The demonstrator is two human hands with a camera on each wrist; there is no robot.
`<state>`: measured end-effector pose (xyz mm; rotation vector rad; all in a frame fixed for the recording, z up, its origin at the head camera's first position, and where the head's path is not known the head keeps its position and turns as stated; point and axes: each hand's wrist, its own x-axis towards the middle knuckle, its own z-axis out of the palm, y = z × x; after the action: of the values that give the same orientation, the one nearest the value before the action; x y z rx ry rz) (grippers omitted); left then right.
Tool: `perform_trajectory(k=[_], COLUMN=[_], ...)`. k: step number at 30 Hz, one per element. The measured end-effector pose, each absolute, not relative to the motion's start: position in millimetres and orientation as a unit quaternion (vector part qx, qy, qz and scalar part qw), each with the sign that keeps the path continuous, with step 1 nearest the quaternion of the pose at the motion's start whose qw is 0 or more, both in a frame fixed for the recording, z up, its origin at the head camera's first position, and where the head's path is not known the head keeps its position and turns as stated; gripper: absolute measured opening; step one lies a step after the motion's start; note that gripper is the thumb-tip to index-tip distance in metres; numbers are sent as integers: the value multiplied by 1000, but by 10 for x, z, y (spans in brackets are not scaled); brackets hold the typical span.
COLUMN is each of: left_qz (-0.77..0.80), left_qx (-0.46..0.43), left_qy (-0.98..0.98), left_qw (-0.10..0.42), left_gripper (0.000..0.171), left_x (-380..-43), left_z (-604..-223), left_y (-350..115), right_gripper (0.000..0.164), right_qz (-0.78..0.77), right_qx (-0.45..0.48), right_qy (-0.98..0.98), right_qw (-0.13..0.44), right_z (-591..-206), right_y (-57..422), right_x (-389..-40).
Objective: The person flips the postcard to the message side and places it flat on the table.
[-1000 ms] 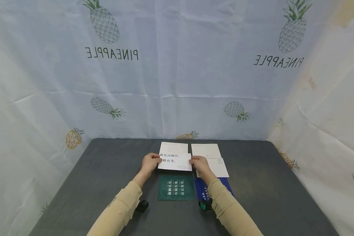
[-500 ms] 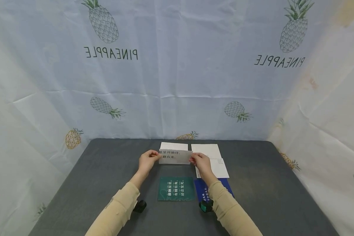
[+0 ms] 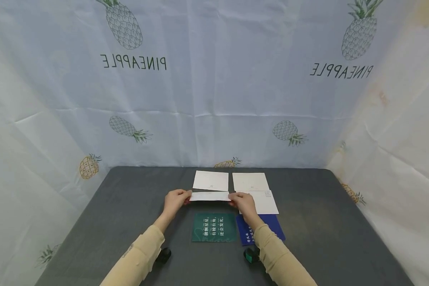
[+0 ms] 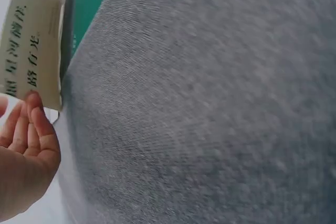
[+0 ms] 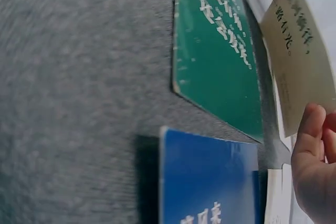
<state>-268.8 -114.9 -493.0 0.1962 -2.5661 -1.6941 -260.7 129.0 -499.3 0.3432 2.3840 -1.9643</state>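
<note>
1. Two hands hold one white card (image 3: 210, 196) between them, above the dark table (image 3: 128, 222) and near the middle of its width.
2. Its long axis runs left to right, from one hand to the other; the head view shows it steeply tilted, as a narrow pale strip.
3. Its printed face shows in both wrist views, with lines of dark characters running along the long axis and starting at the left-hand end.
4. The left hand (image 3: 174, 201) pinches the left end between thumb and fingertips, nearly closed.
5. The right hand (image 3: 244, 201) pinches the right end, its thumb laid on the printed face.
6. Just beyond the held card lies a blank-looking card (image 3: 210, 180), with an upper right card (image 3: 250, 181) beside it across a narrow gap.
7. A lower right card (image 3: 262, 202) meets that one's near edge; whether they overlap, I cannot tell. The right hand covers part of it.
8. Nearer the person, a green card (image 3: 214, 227) lies between the forearms, white characters on it.
9. Right of it lies a blue card (image 5: 210, 174), slightly skewed, partly hidden by the right sleeve (image 3: 286, 256) in the head view.
</note>
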Motion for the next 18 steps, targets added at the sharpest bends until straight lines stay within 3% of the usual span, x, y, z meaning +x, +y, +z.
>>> perform_trajectory(k=[6,18], left_qz=[-466,-379], left_qx=[45,-16], left_qy=[-883,-924], left_qw=[28,46], left_gripper=[17,18], left_x=[-2659,-2686], left_z=[-4963,-5009], left_y=[-1138,-1011], right_gripper=[27,26], right_qz=[-585,-484], right_qx=[88,61], right_qy=[806,872], right_qw=[24,32], right_z=[-5027,-5016], right_y=[1290,1277], right_x=[-2584,-2635])
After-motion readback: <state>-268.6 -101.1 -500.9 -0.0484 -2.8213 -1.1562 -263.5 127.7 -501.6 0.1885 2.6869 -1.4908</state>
